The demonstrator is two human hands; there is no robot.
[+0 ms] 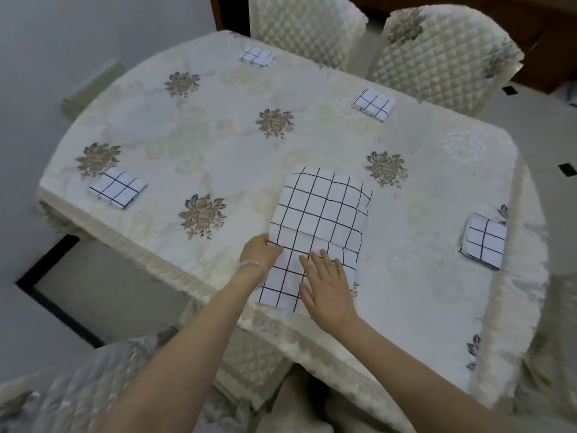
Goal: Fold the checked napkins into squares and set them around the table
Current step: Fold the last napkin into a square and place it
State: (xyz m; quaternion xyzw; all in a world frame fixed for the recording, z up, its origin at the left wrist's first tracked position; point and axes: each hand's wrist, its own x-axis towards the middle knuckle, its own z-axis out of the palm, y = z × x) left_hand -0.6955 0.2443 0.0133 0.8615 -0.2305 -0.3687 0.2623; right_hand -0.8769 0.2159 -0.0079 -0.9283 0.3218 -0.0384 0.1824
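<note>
The surface (pixel 218 151) carries 5 checked napkins: 4 folded squares (pixel 118 188) (pixel 257 56) (pixel 374 104) (pixel 484 240) and 1 larger, part-folded napkin (pixel 318 220). 2 hands (pixel 260 253) (pixel 327 292) rest on that one. 2 quilted chairs (pixel 307 29) (pixel 443 57) stand at the far side, and 6 flower motifs (pixel 274 123) show on the cloth top.

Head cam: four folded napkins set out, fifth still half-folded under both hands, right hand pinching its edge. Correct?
Not quite: in the head view the left hand pinches the edge of the half-folded napkin; the right hand lies flat on it. Four folded ones are out.
</note>
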